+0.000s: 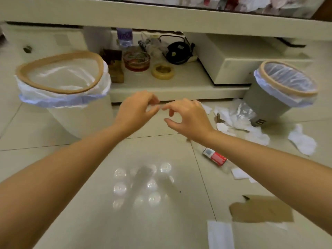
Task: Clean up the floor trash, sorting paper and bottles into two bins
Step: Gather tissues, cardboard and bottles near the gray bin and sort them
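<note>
At far left on the pale tiled floor (71,177) stands a cream round bin with a tan rim and white liner (61,72), looking empty from above. Just right of it, both bare arms reach forward over the tiles. The left hand (136,108) has its fingers curled, fingertips meeting those of the right hand (186,115), whose fingers are also bent; something thin and clear may be pinched between them, but I cannot tell for sure. Beyond the hands, a low cream shelf (161,88) holds jars and a tape roll. Further right, crumpled white paper and clear plastic scraps (239,115) lie heaped against a grey round bin with a tan rim and white liner (280,92), which leans in this wide view. Nearer, under the right forearm, lies a clear plastic bottle with a red label (214,157), and a torn brown cardboard piece (260,211) sits near right.

Judging from this, sorting has barely begun. A sound approach: gather the paper heap in firm handfuls for one bin, grip the bottle round its body, and keep each bin to one material.
</note>
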{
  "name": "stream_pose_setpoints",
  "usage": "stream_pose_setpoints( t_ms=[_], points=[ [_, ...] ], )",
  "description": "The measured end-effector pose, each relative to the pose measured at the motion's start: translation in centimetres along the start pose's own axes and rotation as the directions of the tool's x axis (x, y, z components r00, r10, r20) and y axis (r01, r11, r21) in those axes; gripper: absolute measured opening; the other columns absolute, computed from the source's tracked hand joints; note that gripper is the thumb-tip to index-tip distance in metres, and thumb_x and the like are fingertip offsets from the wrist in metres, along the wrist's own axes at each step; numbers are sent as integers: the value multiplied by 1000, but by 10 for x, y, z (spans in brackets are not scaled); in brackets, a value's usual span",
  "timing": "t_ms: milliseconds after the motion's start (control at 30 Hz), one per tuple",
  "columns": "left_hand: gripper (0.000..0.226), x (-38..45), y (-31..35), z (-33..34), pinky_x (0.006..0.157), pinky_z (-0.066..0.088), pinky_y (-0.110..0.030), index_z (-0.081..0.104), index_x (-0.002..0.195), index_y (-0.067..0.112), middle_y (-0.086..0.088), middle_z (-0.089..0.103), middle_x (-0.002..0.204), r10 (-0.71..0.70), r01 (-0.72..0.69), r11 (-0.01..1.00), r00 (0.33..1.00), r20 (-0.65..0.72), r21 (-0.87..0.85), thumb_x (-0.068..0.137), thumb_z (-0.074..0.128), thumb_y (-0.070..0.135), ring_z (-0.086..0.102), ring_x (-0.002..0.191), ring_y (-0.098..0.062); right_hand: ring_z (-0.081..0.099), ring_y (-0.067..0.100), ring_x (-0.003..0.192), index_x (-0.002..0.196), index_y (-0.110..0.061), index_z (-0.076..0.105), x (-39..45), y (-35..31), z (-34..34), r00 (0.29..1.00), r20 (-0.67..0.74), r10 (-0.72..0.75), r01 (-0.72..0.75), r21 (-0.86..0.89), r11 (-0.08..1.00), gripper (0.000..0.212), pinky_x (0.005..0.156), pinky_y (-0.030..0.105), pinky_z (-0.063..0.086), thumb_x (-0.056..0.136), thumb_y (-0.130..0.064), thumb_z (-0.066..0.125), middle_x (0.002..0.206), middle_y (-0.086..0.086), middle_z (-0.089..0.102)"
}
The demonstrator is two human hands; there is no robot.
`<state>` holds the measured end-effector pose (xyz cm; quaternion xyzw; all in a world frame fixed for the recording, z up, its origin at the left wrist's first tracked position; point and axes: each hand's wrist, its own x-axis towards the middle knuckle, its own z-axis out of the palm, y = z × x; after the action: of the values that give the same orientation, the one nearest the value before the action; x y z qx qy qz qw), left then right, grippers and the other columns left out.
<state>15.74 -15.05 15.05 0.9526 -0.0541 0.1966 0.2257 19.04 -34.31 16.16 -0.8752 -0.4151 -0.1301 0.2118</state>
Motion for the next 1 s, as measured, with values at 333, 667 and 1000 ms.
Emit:
stream_pose_setpoints(
  t_ms=[333,667,1000],
  points=[
    [30,-46,124,142,73,48,-30,59,108,28,13,61,98,35,23,989,924,382,-145,85,62,48,55,90,-8,58,16,92,105,-28,64,-134,98,-39,981,171,91,-69,-129,989,28,78,34,40,78,-36,67,98,-9,67],
    [76,-174,193,250,84,36,-35,40,130,24,3,45,128,57,8,998,463,885,-69,69,76,52,43,115,-21,55,10,109,112,-33,62,-223,166,-47,884,435,172,-177,-30,984,36,88,32,41,78,-47,66,117,-13,63],
    [24,-142,212,281,64,31,-18,60,102,22,4,54,100,89,67,977,737,670,-203,86,47,35,49,94,-15,50,6,109,126,-39,47,-302,230,-48,723,644,252,-316,-17,949,59,88,30,44,72,-60,61,121,-18,51]
  ],
)
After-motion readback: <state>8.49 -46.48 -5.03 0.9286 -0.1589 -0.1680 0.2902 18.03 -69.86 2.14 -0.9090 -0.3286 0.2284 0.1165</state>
